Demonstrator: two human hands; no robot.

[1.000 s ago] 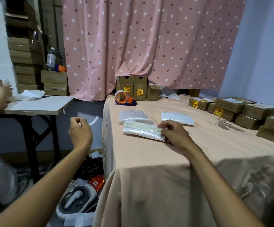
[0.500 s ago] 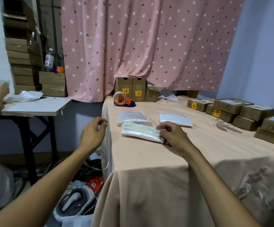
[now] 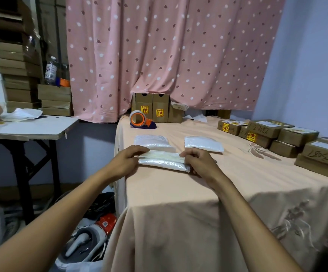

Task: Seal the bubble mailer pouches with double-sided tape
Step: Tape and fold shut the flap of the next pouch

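Head view: pouch (image 3: 164, 161) is laid crosswise (long axis left-right), ends pinched by curled fingers of left hand (image 3: 124, 163) and right hand (image 3: 200, 164).

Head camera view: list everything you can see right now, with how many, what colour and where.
Tablecloth: 1, peach, covering the main table.
Curtain: 1, pink with spots, behind.
Held bubble mailer pouch: 1, translucent white, near front.
Other bubble mailer pouches: 2, white, flat behind it.
Tape dispenser: 1, orange and dark blue, far left of tablecloth.
Upright cartons: at least 2, brown with yellow labels, against curtain.
Flat boxes: several, brown, right side.
Side table: 1, white top, left.
Water bottle: 1, clear, on stacked cartons at left.
Handheld vacuum: 1, white and orange, floor.
Left hand: grips pouch's left end.
Right hand: grips its right end.
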